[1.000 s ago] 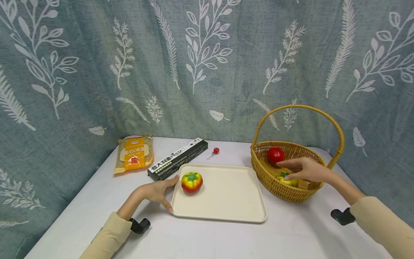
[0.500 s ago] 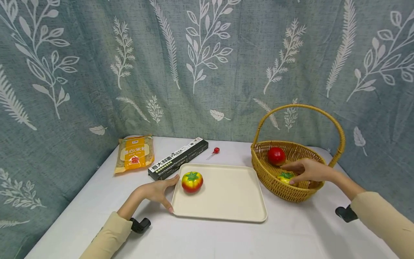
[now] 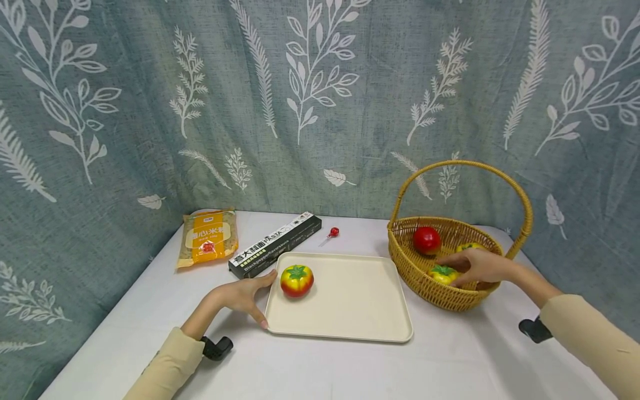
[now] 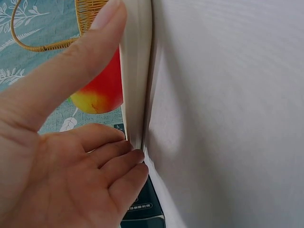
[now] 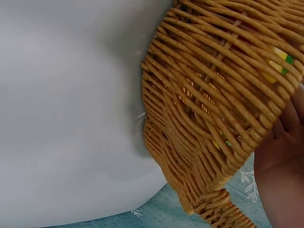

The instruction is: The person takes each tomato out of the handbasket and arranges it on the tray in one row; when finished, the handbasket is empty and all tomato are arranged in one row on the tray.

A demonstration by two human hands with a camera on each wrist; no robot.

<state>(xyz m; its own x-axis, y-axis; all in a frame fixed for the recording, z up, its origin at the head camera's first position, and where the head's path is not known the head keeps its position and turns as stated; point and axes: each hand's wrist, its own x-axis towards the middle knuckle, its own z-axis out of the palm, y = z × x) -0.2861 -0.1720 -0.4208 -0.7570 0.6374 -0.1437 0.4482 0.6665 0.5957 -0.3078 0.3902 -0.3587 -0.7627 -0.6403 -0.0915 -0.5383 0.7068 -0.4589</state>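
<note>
— Where are your hands?

— My left hand [image 3: 243, 296] rests against the left edge of the cream tray [image 3: 350, 311], fingers relaxed and gripping nothing, just beside the red-and-yellow tomato [image 3: 296, 280] near the tray's back left corner.

— And the other?

— My right hand [image 3: 480, 265] reaches into the wicker basket [image 3: 425, 278] at the table's right edge, fingers curling over a yellow tomato [image 3: 443, 274] — whether they have closed on it, I cannot tell. A red fruit [image 3: 426, 240] lies behind it.

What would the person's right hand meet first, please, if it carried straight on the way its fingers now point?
Most likely the yellow tomato in the wicker basket: the right hand points left with its fingertips at or on it. Whether they already touch is unclear.
</note>
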